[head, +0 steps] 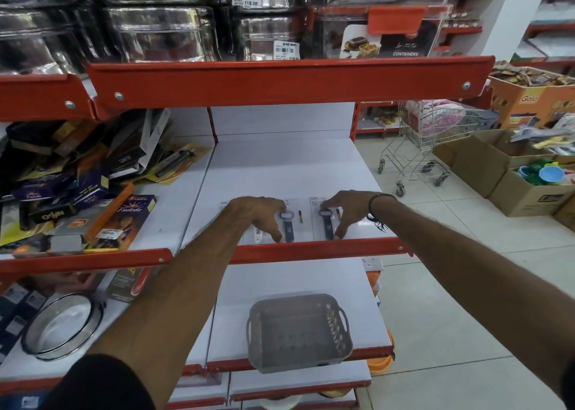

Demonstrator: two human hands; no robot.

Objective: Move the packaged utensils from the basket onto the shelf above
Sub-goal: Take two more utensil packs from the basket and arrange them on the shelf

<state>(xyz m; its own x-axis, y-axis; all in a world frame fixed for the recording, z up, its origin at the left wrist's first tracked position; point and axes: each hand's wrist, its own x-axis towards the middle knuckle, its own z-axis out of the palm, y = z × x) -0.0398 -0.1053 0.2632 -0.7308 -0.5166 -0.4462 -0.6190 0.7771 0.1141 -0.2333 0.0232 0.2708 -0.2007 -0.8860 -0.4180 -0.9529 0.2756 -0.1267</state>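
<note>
Two packaged utensils lie flat side by side at the front of the white shelf (pixel 280 167). Each is a dark blue-handled tool on a white card. My left hand (pixel 255 215) rests over the left package (pixel 287 224), fingers spread on its card. The fingers of my right hand (pixel 347 212) pinch the top and bottom of the right package (pixel 326 226). On the shelf below, the grey plastic basket (pixel 298 332) holds nothing and overhangs the front edge.
Boxed goods (pixel 77 192) lie piled on the shelf's left half. Steel containers (pixel 161 33) fill the shelf above. A round steel tin (pixel 62 325) sits lower left. A shopping trolley (pixel 429 142) and cardboard boxes (pixel 522 173) stand on the tiled floor to the right.
</note>
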